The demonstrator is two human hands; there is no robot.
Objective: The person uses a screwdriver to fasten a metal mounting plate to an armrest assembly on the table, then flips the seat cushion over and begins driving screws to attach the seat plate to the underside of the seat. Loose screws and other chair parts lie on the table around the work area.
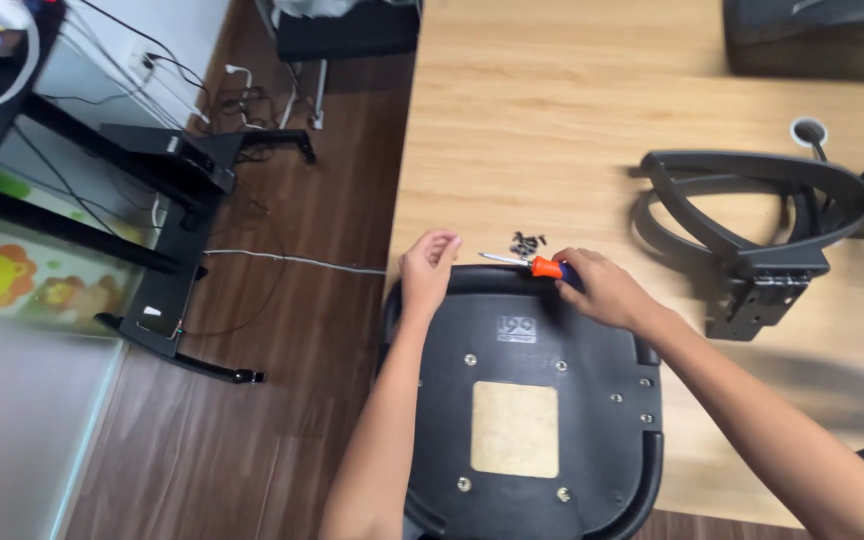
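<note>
Lying upside down at the near edge of the wooden table (552, 120), the black chair seat (532, 400) shows its underside with a pale square patch in the middle and screw heads around it. At its far rim the right hand (602, 288) has its fingers wrapped around an orange-handled screwdriver (532, 265), the tip pointing left, while the left hand (427, 270) rests on the rim with fingers curled, pinched loosely together. Just beyond the screwdriver lies a small heap of dark screws (527, 243), and a black chair armrest frame (752, 215) sits well to the right.
</note>
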